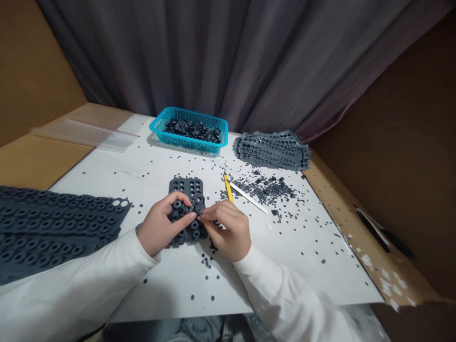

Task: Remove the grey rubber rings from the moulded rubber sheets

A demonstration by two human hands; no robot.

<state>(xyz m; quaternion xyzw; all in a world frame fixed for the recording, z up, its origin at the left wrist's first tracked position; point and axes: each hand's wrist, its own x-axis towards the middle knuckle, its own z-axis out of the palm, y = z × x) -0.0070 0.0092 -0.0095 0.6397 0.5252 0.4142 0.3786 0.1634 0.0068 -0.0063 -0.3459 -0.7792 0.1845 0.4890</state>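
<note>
Grey curtain (199,57) fills the back, behind the basket. Brown cardboard panels (402,152) wall both sides, well apart from it. White tabletop (302,242): far edge runs just behind the basket, near edge well toward the wearer; broadest stretch to move in is near-right of the basket, dots thinly spread there. Dark ringed sheets (60,228), near-left of basket, lap over the tabletop's left edge. Clear plastic bag (107,135), left of basket, also across that edge. Blue basket (188,143), landmark, holds small dark pieces. Pile of holed grey strips (272,149) just right of basket, by the right edge, narrow gap between.

Left hand (164,225), near side of basket: fingers clamped on the ringed pad, thumb over its middle. Right hand (230,228), near-right of basket: fingertips pinched together on the pad's right part, exact bit between them hidden. Ringed pad (187,185) sits on near side of basket, a band of tabletop between; far end holed, rings closer to wearer. Black pen-like stick (372,229) on cardboard beyond right edge, far near-right of basket. White strip (249,197) and yellow tool (228,187), near-right of basket, close together. Dark dots (272,191) heaped near-right of basket, others scattered
</note>
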